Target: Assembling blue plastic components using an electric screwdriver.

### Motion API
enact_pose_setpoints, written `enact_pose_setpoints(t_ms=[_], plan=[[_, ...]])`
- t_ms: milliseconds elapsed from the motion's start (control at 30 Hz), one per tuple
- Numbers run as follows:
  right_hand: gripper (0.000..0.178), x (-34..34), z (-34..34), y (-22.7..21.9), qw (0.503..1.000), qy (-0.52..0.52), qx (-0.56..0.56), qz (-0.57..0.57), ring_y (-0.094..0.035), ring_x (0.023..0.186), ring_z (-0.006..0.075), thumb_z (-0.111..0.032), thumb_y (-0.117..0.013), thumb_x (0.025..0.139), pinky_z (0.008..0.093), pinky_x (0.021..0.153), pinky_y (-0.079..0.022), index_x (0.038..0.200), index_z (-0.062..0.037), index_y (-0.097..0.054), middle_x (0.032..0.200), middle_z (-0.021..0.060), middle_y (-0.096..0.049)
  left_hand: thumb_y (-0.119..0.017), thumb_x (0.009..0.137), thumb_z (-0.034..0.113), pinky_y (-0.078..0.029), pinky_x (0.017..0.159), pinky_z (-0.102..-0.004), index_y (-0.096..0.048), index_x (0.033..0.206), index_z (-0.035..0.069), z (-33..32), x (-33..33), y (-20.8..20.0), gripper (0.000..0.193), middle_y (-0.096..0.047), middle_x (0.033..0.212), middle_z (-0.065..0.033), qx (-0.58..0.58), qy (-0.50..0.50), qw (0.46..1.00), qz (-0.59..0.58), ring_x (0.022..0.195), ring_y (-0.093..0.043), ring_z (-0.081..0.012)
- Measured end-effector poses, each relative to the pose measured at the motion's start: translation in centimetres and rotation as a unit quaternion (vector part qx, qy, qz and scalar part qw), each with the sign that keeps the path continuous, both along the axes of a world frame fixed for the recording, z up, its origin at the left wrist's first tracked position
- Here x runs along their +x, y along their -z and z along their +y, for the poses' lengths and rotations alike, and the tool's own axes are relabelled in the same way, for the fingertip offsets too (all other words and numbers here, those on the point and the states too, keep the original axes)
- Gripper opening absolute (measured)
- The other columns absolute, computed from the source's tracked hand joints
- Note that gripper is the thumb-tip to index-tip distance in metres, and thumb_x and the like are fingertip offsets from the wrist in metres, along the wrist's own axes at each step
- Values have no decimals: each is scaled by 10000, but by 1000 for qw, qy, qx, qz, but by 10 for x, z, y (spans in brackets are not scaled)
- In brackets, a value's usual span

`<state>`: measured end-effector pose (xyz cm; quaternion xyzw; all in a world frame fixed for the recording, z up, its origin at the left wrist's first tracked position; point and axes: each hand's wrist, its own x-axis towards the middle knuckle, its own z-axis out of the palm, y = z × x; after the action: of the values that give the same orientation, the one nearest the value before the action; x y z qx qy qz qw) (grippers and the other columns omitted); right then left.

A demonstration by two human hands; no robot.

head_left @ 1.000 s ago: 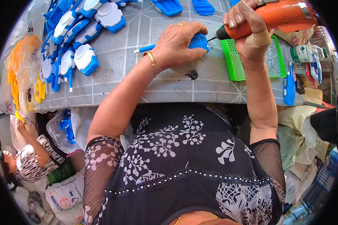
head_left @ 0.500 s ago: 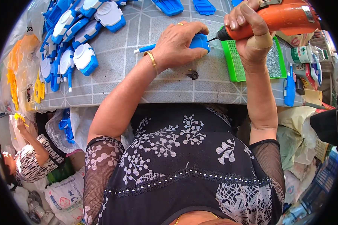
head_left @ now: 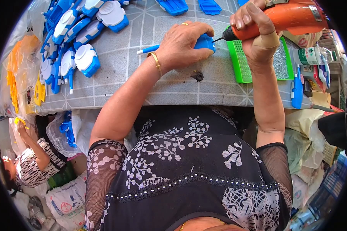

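Under my left hand lies a blue plastic toy housing, gripped between thumb and fingers against the table. A blue stick with a white tip sticks out from it on the left. My right hand is wrapped around an orange electric screwdriver, held level. Its thin bit reaches left to the right end of the housing; contact there is too small to make out. Below my right wrist stands a green tray of small silvery pieces, with a perforated section on its left.
A heap of blue-and-white plastic toys covers the table's left side. Blue half shells lie at the far edge. A small dark part rests near the middle. At right are a plastic bottle and a blue tool. Another person sits at left.
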<state>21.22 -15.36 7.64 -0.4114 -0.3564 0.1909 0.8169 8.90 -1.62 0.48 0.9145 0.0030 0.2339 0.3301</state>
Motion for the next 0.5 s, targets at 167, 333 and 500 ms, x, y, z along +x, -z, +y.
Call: enact_pose_setpoints(t_ms=[167,333,500], plan=[[228,-4,0,-4,999,-4,-15,28,-545,561,117,-146,-728,887,296,598,-504,927,-129,-504,676,-4,-513,-733,776,312,-474,895,-442,-684,1154,128,0,1,2,423,-711,970,-128,9,-4,1000,2,983,-663,-334],[218,20,26,29,976,-152,149,38,-523,514,123,-129,-725,882,286,550,-485,901,-121,-508,659,-4,-507,-730,767,296,-476,865,-448,-672,1169,129,-3,5,1,439,-701,920,-146,13,-6,1000,10,947,-667,-351],[218,-9,13,-6,999,-7,-46,8,-516,491,126,-100,-731,877,286,526,-478,885,-100,-513,642,-3,-504,-738,759,280,-475,856,-453,-659,1172,127,-1,2,2,448,-702,913,-145,18,-10,1000,5,950,-671,-350]])
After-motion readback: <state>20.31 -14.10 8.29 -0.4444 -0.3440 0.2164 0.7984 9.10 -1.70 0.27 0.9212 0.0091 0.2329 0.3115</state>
